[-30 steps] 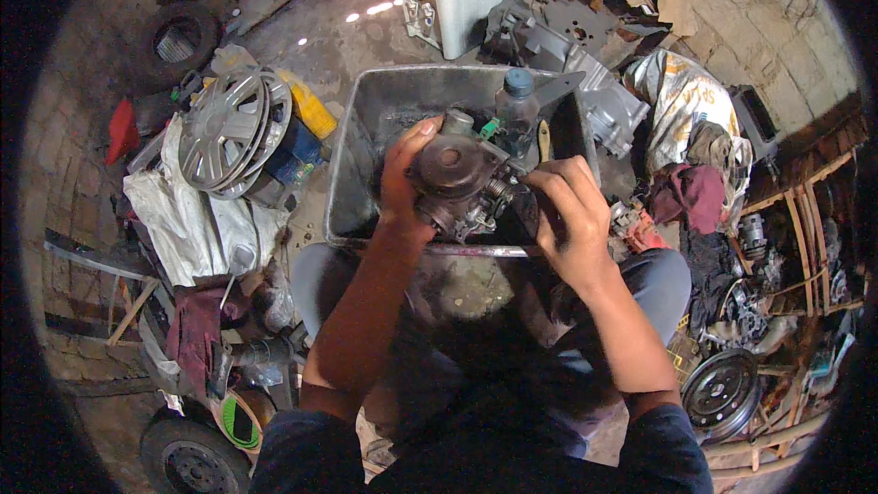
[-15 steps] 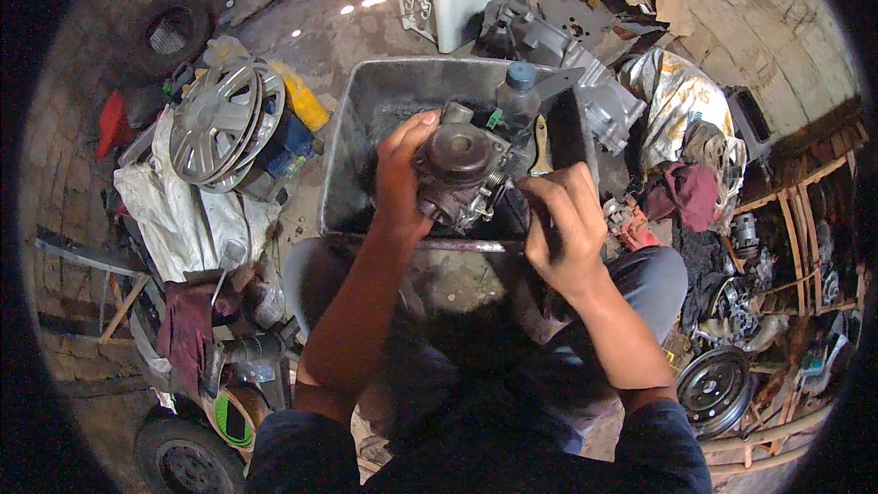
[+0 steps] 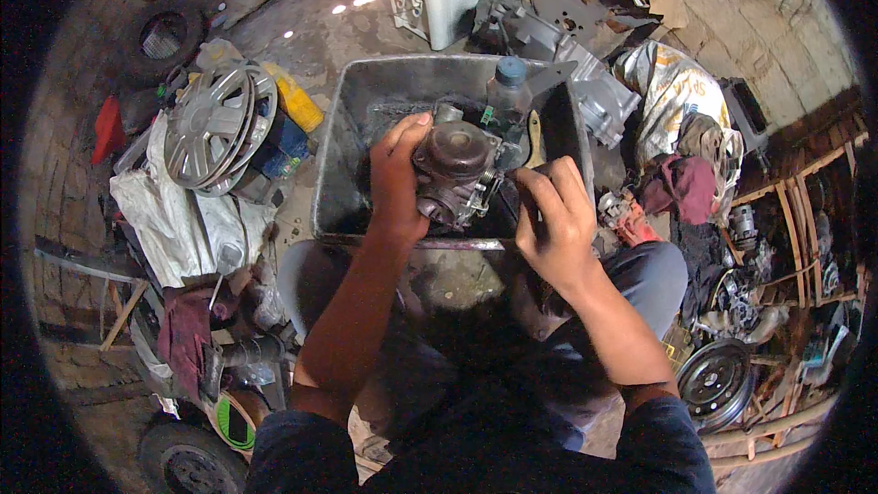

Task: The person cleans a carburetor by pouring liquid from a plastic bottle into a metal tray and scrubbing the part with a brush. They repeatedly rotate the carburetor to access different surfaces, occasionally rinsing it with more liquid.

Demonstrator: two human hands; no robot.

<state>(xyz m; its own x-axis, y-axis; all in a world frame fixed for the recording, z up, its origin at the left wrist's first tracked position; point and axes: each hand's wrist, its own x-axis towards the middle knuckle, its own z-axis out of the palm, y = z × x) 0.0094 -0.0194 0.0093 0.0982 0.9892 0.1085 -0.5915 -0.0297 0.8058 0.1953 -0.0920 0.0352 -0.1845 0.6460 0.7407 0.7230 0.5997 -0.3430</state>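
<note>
The left hand (image 3: pixel 395 185) hides the grimy metal part's (image 3: pixel 455 172) near side; its small fittings blur.

dim light, floor glare up top, fisheye-bent black edges

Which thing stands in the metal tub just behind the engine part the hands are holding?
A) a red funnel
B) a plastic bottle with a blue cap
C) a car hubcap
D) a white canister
B: a plastic bottle with a blue cap stands in the metal tub, right behind the engine part that the left hand grips, with the right hand at its side.
</note>
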